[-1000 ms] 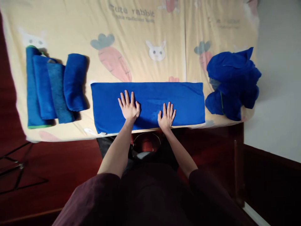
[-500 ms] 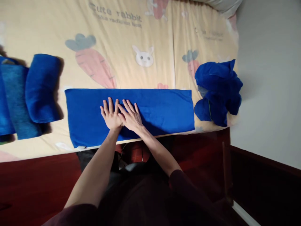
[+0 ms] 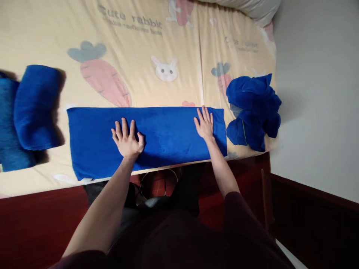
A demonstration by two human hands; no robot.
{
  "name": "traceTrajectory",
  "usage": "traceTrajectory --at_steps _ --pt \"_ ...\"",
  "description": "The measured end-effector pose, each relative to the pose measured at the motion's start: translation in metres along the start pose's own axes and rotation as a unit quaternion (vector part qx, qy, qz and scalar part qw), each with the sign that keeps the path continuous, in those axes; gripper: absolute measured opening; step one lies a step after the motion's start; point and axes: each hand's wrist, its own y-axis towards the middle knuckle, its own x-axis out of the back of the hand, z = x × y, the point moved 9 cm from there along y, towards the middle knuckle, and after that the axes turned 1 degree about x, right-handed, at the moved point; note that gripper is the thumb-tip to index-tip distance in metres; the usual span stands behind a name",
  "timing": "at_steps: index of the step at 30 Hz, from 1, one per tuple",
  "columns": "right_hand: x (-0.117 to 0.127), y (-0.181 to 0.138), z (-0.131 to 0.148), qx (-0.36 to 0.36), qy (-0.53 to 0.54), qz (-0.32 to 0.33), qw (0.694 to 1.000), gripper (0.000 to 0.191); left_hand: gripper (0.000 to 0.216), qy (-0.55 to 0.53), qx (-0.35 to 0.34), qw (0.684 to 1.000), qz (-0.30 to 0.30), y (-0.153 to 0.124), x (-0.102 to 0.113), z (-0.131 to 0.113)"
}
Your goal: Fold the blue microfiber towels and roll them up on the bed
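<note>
Hands (image 3: 127, 144) (image 3: 205, 126) spread, well apart | on flat blue towel (image 3: 168, 136) | crumpled cloths (image 3: 254, 112) beside it

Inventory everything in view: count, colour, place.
Flat cloth: one, blue, under both hands
Tag: one, white, flat cloth's near left corner
Bundled cloths: at least two, blue, left edge
Crumpled cloth pile: one, mostly blue, right
Printed sheet: one, yellowish, beneath cloths
Pillow-like item: one, whitish, top right
Wall: one, grey, right
Floor: one, dark red, below
Post: one, brown, lower right
Thin loop: one, pale, between legs
Legs: two, dark, below sheet
Sleeves: two, dark maroon, bottom
Left hand: one, bare, on flat cloth's left half
Right hand: one, bare, on its right end
</note>
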Motion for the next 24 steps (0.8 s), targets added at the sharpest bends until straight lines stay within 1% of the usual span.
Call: traceTrajectory --at_steps 2,5,12,16,18,20,22,24 --pt "0.004 0.002 -0.025 -0.01 -0.017 0.002 1.0 0.063 0.067 0.005 -0.003 1.0 -0.003 0.0 -0.001 0.001" --pt "0.01 0.005 -0.053 -0.016 -0.028 0.004 0.999 0.063 0.067 0.004 -0.011 1.0 -0.007 0.0 -0.001 0.0" --pt "0.021 0.013 -0.107 -0.024 -0.041 0.012 0.999 0.062 0.065 0.022 -0.021 0.999 -0.024 0.0 -0.001 0.002" --pt "0.025 0.016 -0.129 -0.023 -0.054 0.003 0.998 0.061 0.066 0.004 -0.006 1.0 -0.019 0.001 0.0 0.001" --pt "0.028 0.02 -0.135 -0.025 -0.052 0.001 0.998 0.061 0.067 -0.013 0.002 1.0 -0.015 0.001 0.001 0.001" --pt "0.032 0.022 -0.134 -0.034 -0.04 0.003 0.999 0.061 0.068 -0.025 0.009 1.0 -0.013 0.001 0.001 0.001" --pt "0.039 0.019 -0.12 -0.045 -0.024 -0.006 0.999 0.061 0.068 -0.034 0.016 0.999 -0.011 0.002 0.001 0.003" --pt "0.046 0.006 -0.091 -0.048 -0.013 -0.03 0.998 0.063 0.068 -0.035 0.018 0.999 -0.007 0.002 -0.001 0.004"
